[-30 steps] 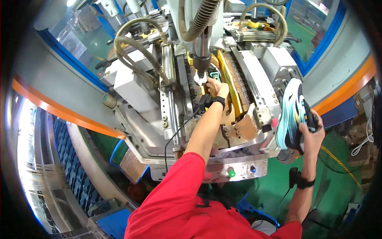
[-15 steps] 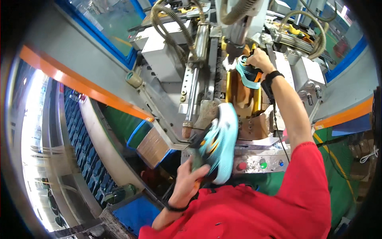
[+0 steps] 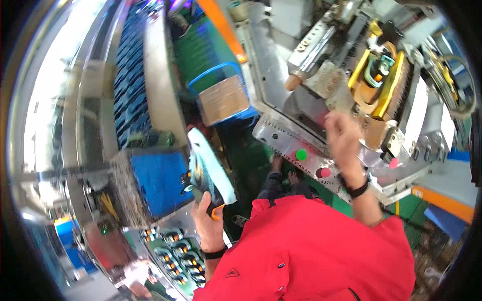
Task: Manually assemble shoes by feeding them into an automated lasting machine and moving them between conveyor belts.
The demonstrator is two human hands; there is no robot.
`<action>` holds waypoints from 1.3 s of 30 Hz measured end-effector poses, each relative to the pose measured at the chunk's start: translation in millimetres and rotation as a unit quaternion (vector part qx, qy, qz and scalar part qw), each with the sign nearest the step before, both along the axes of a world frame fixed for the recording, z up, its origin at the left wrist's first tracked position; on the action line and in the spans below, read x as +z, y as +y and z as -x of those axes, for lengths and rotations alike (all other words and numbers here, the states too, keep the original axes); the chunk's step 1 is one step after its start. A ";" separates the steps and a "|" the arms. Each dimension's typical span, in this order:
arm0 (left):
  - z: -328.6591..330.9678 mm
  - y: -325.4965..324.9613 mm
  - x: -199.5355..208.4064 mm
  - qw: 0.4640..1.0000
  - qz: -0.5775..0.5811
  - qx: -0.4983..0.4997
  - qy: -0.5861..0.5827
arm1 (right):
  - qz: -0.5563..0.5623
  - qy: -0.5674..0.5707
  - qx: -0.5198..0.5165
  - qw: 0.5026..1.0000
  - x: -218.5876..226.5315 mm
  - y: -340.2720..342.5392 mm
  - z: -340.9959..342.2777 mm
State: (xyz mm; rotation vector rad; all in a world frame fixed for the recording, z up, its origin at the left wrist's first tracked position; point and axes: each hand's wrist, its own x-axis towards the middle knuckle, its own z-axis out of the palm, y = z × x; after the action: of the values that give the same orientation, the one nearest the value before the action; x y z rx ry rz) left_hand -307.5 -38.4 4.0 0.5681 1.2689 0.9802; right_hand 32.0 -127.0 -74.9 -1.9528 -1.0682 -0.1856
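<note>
My left hand [image 3: 207,226] is wrapped round the heel end of a sneaker [image 3: 212,168] with a pale blue sole and a dark upper with orange at the collar. The shoe is tilted, its sole facing right. My right hand [image 3: 345,143] hovers over the front of the machine, smeared by motion, and I see nothing in it. Beyond that hand, a second sneaker [image 3: 380,70], light blue and black, sits between the yellow side pads [image 3: 394,88] of the machine.
A metal control panel with a green button [image 3: 301,154] and a red button [image 3: 325,172] edges the machine. Left of it stands a blue-framed crate [image 3: 223,100] with a brown board. A blue-topped surface [image 3: 158,180], a conveyor [image 3: 131,75] and racked shoes [image 3: 175,256] lie at left.
The view has swung left. My right hand has let go of the sneaker in the machine and pulled back toward me. My left hand has carried its sneaker leftward, away from the machine.
</note>
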 end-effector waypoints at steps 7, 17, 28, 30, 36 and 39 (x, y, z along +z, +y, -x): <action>23.7 -56.4 -19.3 0.996 0.027 -0.081 0.002 | 0.216 0.008 0.111 0.970 -175.4 15.1 47.0; 111.0 -94.0 -32.0 0.983 0.082 0.144 -0.079 | 0.047 -0.025 0.180 0.982 -150.1 62.1 44.6; 359.1 -88.2 -94.0 0.879 0.022 0.471 -0.064 | -0.159 -0.104 0.495 0.848 188.0 308.6 313.4; 434.0 -79.0 -127.0 0.855 -0.011 0.519 -0.023 | -0.147 -0.143 0.561 0.802 244.9 344.6 417.1; 662.3 -31.3 -210.5 0.857 0.080 0.501 0.095 | -0.215 -0.388 0.657 0.610 353.5 410.7 728.8; 741.1 7.6 -223.4 0.814 0.079 0.556 0.146 | -0.056 -0.338 0.696 0.631 358.7 472.7 858.9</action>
State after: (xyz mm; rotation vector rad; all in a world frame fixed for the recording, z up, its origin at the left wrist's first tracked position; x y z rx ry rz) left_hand -1048.6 -30.8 -219.4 -0.2645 1.9962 1.7528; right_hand -826.9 345.8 283.8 -0.4048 -2.6510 -0.0876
